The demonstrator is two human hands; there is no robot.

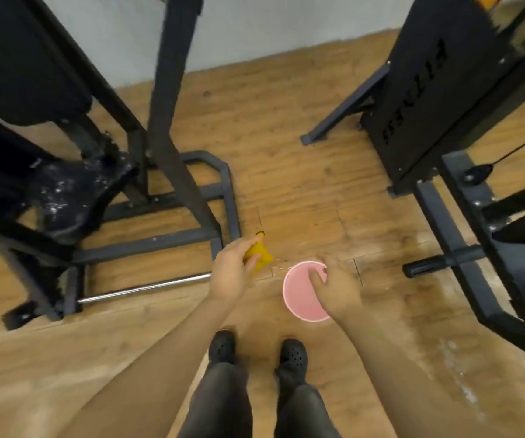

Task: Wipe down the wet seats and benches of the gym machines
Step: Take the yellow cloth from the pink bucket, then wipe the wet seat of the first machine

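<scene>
My left hand (231,268) is closed around a bunched yellow cloth (259,256), held out in front of me over the floor. My right hand (337,284) grips the rim of a small pink bucket (302,295), fingers over its far edge. A black padded seat (65,197) of the machine at left is speckled with water drops. Above it rises the black back pad (24,67). Both hands are well to the right of that seat.
The left machine's dark steel frame (220,197) and a chrome bar (144,289) lie on the wooden floor (286,153). A second machine with a black weight-stack shroud (428,90) and frame stands at right. My two black shoes (292,355) are below. A wet patch marks the floor at right.
</scene>
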